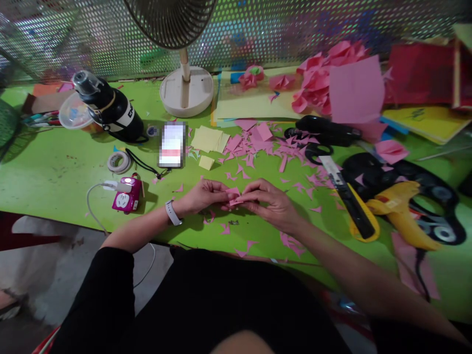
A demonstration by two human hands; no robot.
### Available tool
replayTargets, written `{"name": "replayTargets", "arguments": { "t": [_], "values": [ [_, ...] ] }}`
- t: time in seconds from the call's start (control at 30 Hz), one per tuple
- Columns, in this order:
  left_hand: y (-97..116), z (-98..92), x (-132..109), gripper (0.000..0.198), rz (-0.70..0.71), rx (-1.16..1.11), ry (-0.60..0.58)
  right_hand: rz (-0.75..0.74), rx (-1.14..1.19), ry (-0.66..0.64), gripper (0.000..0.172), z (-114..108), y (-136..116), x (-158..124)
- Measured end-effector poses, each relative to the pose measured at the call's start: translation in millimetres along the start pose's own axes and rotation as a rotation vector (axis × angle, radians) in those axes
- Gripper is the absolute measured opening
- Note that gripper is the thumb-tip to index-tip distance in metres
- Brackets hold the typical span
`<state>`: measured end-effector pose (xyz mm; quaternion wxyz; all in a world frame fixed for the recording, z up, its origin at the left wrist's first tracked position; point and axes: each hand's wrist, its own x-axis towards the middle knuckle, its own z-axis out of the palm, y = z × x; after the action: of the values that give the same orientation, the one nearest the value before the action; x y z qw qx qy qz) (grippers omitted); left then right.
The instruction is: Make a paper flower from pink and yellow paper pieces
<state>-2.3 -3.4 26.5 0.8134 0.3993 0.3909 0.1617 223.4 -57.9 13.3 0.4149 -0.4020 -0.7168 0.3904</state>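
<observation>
My left hand [202, 195] and my right hand [270, 200] meet over the green table [55, 172], both pinching one small folded pink paper piece [233, 195] between their fingertips. A white watch sits on my left wrist [172, 212]. Pink paper scraps [258, 147] lie scattered just beyond and below my hands. Small yellow paper squares [209, 140] lie further back.
A phone [172, 144], black bottle [110, 108], tape roll [119, 162] and pink power adapter [127, 195] sit left. A fan base [186, 91] stands at the back. Black scissors [324, 135], a yellow utility knife [350, 199], a yellow glue gun [409, 211] and folded pink paper flowers [317, 81] lie right.
</observation>
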Motion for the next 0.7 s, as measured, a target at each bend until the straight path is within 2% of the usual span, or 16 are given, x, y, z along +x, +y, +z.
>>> {"name": "replayTargets", "arguments": {
  "t": [0.13,0.23,0.37,0.47,0.7],
  "values": [
    [-4.3,-1.3,2.8,0.045,0.081,-0.007,0.004,0.020,0.014,0.054,0.011,4.7,-0.8,0.2],
    [-4.4,-2.4,3.1,0.048,0.105,-0.012,-0.004,0.089,0.039,0.092,0.008,5.8,1.3,-0.4],
    [-2.8,-3.0,1.3,0.059,0.140,0.058,-0.060,0.201,0.048,0.103,0.018,5.1,5.1,0.3],
    [-5.7,-2.6,1.4,0.058,0.207,0.102,-0.076,0.258,0.054,0.111,0.025,5.7,5.2,2.2],
    [-18.0,-3.2,5.6,0.061,0.323,0.174,-0.112,0.288,0.069,0.148,0.028,9.5,4.7,3.2]
  ]
}}
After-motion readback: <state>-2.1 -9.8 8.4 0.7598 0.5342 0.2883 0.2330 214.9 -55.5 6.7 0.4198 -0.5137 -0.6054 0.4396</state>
